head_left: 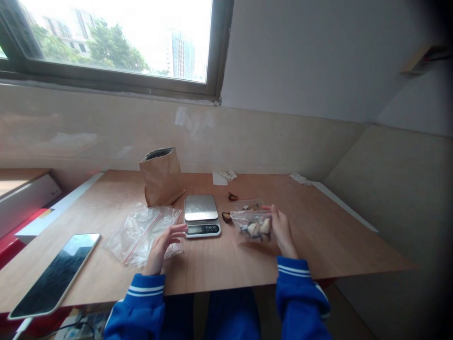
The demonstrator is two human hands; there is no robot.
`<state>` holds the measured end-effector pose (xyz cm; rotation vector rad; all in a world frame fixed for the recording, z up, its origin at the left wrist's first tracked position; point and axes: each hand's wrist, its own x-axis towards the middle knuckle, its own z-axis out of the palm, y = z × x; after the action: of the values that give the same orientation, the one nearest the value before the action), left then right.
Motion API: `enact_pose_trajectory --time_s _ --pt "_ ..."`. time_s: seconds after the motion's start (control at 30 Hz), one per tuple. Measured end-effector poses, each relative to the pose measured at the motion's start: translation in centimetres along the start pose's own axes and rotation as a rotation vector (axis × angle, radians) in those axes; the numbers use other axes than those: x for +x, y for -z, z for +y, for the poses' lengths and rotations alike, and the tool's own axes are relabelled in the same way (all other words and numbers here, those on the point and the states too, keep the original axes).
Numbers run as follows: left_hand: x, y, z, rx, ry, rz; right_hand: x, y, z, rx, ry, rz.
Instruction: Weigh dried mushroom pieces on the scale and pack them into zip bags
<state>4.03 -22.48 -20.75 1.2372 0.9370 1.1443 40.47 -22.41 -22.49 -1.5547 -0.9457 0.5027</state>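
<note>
Step, likely: handling the filled zip bag (256, 229), right of the scale (201, 208). Hands apart: right hand (281, 230) pinches the bag's right edge; left hand (163, 246) holds nothing, fingers spread by the scale's front-left corner, contact unclear. Next move probably calls for a firm pinch, avoiding loose dark pieces (226, 217) right of the scale.

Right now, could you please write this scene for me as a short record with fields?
Right hand: holds a clear zip bag by its right side
Bag contents: pale and dark pieces
Left hand: open, fingertips by the scale; contact unclear
Right of scale: two loose dark pieces
Left of scale: clear plastic bags
Behind, left: brown paper bag, upright, open
Far left: phone, white cable at its near end
</note>
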Motion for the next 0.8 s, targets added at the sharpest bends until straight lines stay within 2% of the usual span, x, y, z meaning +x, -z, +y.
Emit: enact_pose_trajectory --time_s 0.07,0.13,0.2,0.3,0.37,0.43,0.5,0.6,0.67,0.73,0.8 --pt "0.1 0.7 0.0 -0.061 -0.022 0.035 3.1 1.8 1.1 -0.296 0.072 0.126" --pt "0.0 1.0 0.2 -0.1 -0.021 0.04 4.9 2.5 1.9 -0.38 0.075 0.191" --pt "-0.2 1.1 0.6 -0.096 -0.004 0.02 5.1 2.2 2.4 -0.445 0.1 0.275" --pt "-0.5 1.3 1.1 -0.023 -0.041 0.087 3.1 0.3 3.2 -0.626 0.27 0.383" --pt "-0.4 1.7 1.4 0.05 -0.113 0.218 1.3 -1.3 3.8 -0.731 0.405 0.326" --pt "-0.1 2.3 1.8 0.129 -0.191 0.356 0.0 -2.6 4.3 -0.794 0.453 0.213" --pt "0.4 2.9 2.3 0.198 -0.254 0.463 -0.4 -3.3 4.4 -0.835 0.405 0.15" --pt "1.3 4.1 3.1 0.275 -0.337 0.585 0.1 -3.6 3.4 -0.861 0.3 0.179" --pt "2.2 5.1 3.5 0.329 -0.384 0.644 0.3 -3.9 2.2 -0.855 0.34 0.178" --pt "3.7 6.1 3.5 0.393 -0.41 0.68 -0.1 -4.6 1.0 -0.802 0.483 0.016" --pt "5.7 7.2 3.3 0.458 -0.42 0.71 -1.1 -5.6 0.1 -0.708 0.623 -0.268"
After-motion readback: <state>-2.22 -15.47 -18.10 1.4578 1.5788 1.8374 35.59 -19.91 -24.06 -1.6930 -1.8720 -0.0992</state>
